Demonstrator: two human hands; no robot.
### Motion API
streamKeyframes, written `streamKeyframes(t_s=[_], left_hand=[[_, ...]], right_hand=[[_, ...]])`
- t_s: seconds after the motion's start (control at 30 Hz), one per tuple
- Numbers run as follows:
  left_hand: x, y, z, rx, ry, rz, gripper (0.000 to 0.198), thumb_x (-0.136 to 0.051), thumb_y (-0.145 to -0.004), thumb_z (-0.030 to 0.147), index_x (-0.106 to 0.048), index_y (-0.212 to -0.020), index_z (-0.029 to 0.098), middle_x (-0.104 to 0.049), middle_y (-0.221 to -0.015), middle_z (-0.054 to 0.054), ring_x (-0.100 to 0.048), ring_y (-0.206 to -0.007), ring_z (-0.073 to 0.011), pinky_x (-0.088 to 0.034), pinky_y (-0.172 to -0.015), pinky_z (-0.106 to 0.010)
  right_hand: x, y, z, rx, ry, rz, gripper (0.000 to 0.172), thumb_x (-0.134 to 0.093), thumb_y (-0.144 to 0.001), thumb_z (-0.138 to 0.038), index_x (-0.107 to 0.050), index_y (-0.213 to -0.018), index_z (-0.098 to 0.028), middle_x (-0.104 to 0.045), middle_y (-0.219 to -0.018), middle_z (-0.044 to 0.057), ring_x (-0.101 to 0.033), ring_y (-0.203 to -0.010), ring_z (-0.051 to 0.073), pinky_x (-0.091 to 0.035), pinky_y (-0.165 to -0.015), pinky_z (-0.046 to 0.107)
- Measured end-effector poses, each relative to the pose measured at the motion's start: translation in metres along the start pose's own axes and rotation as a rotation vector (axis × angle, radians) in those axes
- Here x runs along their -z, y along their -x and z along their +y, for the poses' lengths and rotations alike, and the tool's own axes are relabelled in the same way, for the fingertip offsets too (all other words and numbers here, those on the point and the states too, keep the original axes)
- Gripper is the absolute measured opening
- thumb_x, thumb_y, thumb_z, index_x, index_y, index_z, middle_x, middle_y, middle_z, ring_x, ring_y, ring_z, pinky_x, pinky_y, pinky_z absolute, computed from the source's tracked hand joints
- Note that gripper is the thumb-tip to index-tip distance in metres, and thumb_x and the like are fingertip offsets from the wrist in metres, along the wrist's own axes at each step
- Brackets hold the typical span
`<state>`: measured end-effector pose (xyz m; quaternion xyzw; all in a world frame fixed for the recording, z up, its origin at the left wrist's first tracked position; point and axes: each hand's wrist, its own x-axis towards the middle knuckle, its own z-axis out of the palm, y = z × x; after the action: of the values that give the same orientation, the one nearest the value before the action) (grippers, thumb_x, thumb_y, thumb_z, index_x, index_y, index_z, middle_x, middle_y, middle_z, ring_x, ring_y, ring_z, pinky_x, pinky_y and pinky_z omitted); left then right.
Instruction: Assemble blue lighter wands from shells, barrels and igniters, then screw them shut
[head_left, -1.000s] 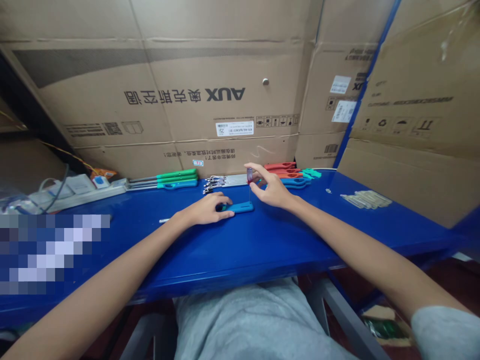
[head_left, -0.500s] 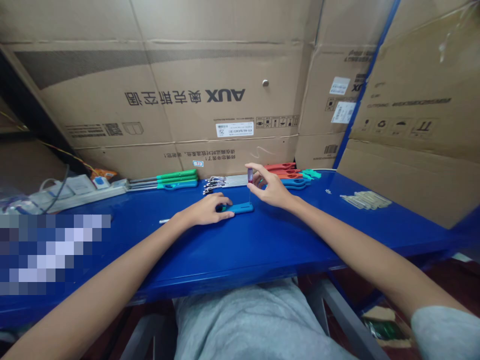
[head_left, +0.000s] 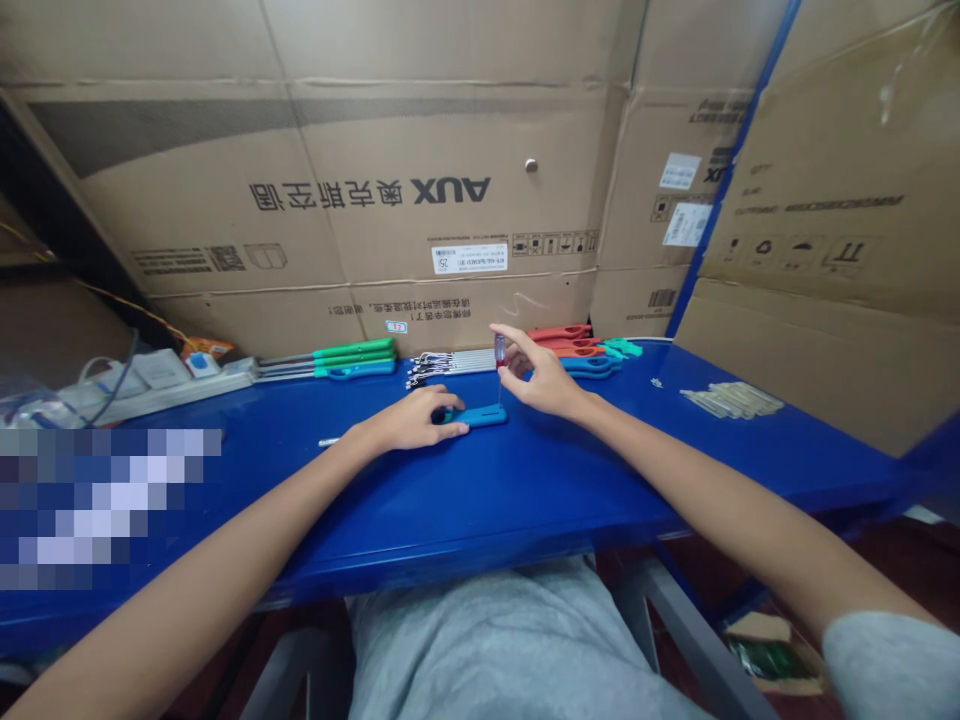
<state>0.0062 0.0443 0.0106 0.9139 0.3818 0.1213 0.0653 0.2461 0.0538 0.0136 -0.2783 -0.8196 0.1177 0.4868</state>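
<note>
On the blue table lies a blue long-reach lighter (head_left: 486, 415), its metal tube end (head_left: 328, 442) showing past my left wrist. My left hand (head_left: 420, 418) is closed around its left part, thumb along the near side, which hides the middle. Between thumb and fingers of my right hand (head_left: 544, 375) is a small screwdriver (head_left: 500, 350) with a clear, reddish-purple handle. It stands upright, its thin shaft reaching down to the right end of the lighter. Whether the tip sits in a screw is too small to see.
Behind my hands lie silver lighter tubes (head_left: 476, 361) with wires, plus red handles (head_left: 562, 333) and blue handles (head_left: 596, 368). Green lighters (head_left: 356, 352) and a power strip (head_left: 180, 388) are at left. Clear thin pieces (head_left: 731, 400) and tiny screws (head_left: 656, 382) lie right. Cardboard (head_left: 360, 150) walls the back.
The fingers of my right hand have shifted slightly on the screwdriver handle. My left hand and the lighter have stayed in place.
</note>
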Motion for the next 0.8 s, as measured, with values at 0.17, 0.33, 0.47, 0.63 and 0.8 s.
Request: streamKeyframes(t_s=[0.17, 0.33, 0.47, 0.63, 0.8], left_hand=[[0.0, -0.0003, 0.0003, -0.001, -0.005, -0.002, 0.054, -0.049, -0.086, 0.061, -0.065, -0.111, 0.016, -0.063, -0.105, -0.011, -0.062, -0.09, -0.0238, -0.048, -0.085, -0.036], [0.0007, -0.0002, 0.0005, -0.01, -0.011, -0.002, 0.054, -0.049, -0.086, 0.061, -0.065, -0.112, 0.016, -0.064, -0.105, -0.011, -0.062, -0.091, -0.0237, -0.048, -0.085, -0.035], [0.001, -0.0001, 0.0008, -0.012, -0.009, 0.003, 0.053, -0.049, -0.086, 0.061, -0.065, -0.111, 0.017, -0.064, -0.104, -0.01, -0.062, -0.089, -0.0233, -0.048, -0.084, -0.035], [0.0011, -0.0001, 0.0014, -0.011, -0.004, 0.001, 0.054, -0.049, -0.086, 0.061, -0.065, -0.111, 0.016, -0.063, -0.104, -0.011, -0.062, -0.089, -0.0238, -0.048, -0.084, -0.035], [0.001, -0.0002, 0.0012, -0.005, -0.013, 0.002, 0.053, -0.05, -0.086, 0.061, -0.065, -0.111, 0.017, -0.063, -0.104, -0.01, -0.062, -0.088, -0.0228, -0.048, -0.084, -0.034]], right_hand=[[-0.0005, 0.0006, 0.0005, 0.002, 0.013, -0.004, 0.056, -0.056, -0.084, -0.019, -0.04, -0.138, -0.025, -0.059, -0.082, -0.001, -0.056, -0.06, 0.01, -0.052, -0.059, 0.025], [-0.0005, 0.0, -0.0022, 0.003, 0.054, 0.016, 0.052, -0.056, -0.082, -0.017, -0.044, -0.132, -0.025, -0.06, -0.085, 0.0, -0.058, -0.066, 0.011, -0.051, -0.059, 0.024], [-0.0006, -0.0003, -0.0023, 0.007, 0.033, 0.034, 0.054, -0.054, -0.078, -0.011, -0.044, -0.13, -0.025, -0.062, -0.091, 0.001, -0.06, -0.071, 0.012, -0.05, -0.057, 0.022], [-0.0009, 0.0001, 0.0, -0.003, 0.03, 0.019, 0.056, -0.053, -0.079, -0.011, -0.041, -0.132, -0.025, -0.061, -0.087, 0.0, -0.059, -0.062, 0.01, -0.049, -0.056, 0.023], [-0.0009, 0.0006, -0.0006, -0.003, 0.008, 0.012, 0.059, -0.056, -0.081, -0.013, -0.038, -0.136, -0.026, -0.058, -0.086, -0.001, -0.056, -0.056, 0.008, -0.049, -0.055, 0.023]])
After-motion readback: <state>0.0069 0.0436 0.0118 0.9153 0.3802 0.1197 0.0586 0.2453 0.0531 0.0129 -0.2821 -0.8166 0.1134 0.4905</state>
